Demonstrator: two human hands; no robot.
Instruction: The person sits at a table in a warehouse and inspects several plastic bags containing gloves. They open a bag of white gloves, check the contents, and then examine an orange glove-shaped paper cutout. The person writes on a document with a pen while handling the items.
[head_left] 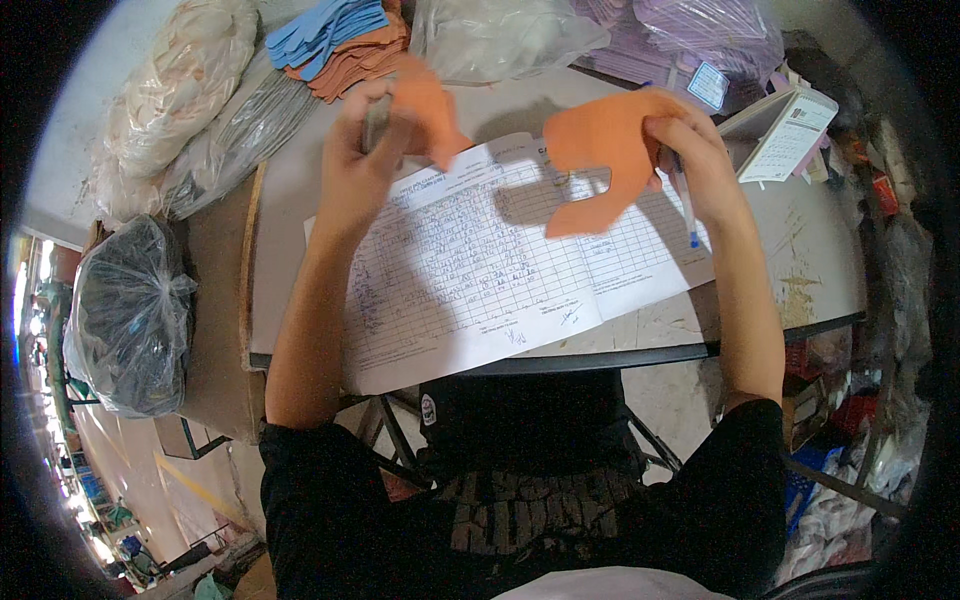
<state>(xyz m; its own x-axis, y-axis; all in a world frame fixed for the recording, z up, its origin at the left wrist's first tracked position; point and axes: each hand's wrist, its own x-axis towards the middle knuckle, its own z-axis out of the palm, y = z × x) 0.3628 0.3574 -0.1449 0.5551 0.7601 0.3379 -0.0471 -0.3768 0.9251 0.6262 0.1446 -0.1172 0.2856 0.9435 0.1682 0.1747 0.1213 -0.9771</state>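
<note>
My right hand (700, 160) pinches a flat orange cut-out piece (590, 140) with a notch in its lower edge. A pen (689, 215) with a blue tip is also tucked in that hand, pointing down. My left hand (360, 150) is closed on a second, smaller-looking orange piece (428, 108), blurred by motion. Against its fingers shows a dark, greenish-grey object (376, 122) that I cannot make out. Both pieces are held above printed table sheets (450, 260) filled with handwriting, and they cast shadows on the paper.
On the table (800, 260), stacked blue pieces (325, 30) and orange pieces (350, 72) lie at the far left. Plastic bags (500, 40) line the back, with wrapped purple material (700, 45). A notebook (785, 135) stands far right; a filled bag (130, 315) sits at left.
</note>
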